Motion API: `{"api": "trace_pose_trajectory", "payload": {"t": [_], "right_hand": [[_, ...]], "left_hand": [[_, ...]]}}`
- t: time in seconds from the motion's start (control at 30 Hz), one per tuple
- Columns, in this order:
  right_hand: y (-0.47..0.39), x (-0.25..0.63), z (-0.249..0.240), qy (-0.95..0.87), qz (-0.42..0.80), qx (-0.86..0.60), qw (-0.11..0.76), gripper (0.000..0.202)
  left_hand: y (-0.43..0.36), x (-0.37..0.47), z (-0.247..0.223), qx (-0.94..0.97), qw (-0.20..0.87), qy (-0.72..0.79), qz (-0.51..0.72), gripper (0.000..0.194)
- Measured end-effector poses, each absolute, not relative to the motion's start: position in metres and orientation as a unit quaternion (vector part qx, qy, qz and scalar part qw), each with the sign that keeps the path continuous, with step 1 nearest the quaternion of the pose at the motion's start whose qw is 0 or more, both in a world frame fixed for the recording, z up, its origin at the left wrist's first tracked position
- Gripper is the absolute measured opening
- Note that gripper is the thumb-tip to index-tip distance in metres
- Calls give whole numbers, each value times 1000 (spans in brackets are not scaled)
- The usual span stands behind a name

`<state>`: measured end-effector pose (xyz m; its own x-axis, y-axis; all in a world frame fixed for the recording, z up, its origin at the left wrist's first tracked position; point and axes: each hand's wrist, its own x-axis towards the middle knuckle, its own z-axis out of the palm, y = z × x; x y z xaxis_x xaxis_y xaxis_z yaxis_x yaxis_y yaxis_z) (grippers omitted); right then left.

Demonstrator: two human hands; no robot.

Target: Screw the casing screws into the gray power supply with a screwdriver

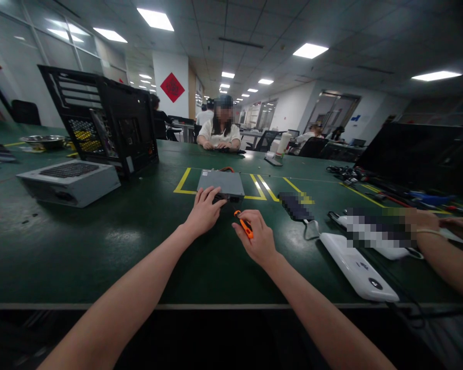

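Note:
A small grey computer power supply (226,181) lies on the green table inside yellow tape marks. The fingers of my left hand (204,210) rest over its top edge, with the thumb along the near face. Just to the right, my right hand (256,239) is closed round an orange-and-black screwdriver (246,226). The screwdriver points up and left at the near side of the power supply. Its thin tip is too dim to tell whether it touches.
A black computer case (104,121) stands at the left behind a larger grey power supply (69,180). To the right lie a phone (295,206), a white handheld device (357,267) and cables. Another person's arm (447,252) reaches in from the right. One person (219,128) sits opposite.

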<state>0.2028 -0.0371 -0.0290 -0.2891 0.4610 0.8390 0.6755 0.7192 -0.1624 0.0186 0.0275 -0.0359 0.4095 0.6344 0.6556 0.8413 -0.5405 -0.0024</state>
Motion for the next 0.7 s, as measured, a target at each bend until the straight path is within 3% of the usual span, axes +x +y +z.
{"api": "trace_pose_trajectory", "payload": {"t": [0.2, 0.3, 0.47, 0.7], "right_hand": [[-38, 198, -31, -827, -161, -320, 434, 5], [-40, 197, -30, -845, -164, -315, 400, 8], [-40, 196, -32, -839, -101, -322, 426, 16], [-43, 195, -28, -862, -149, -327, 358, 16]], "left_hand": [[27, 21, -35, -817, 187, -453, -304, 33], [27, 22, -35, -817, 186, -453, -304, 33], [27, 22, -36, -815, 187, -459, -300, 34], [26, 22, -35, -818, 178, -455, -304, 35]]}}
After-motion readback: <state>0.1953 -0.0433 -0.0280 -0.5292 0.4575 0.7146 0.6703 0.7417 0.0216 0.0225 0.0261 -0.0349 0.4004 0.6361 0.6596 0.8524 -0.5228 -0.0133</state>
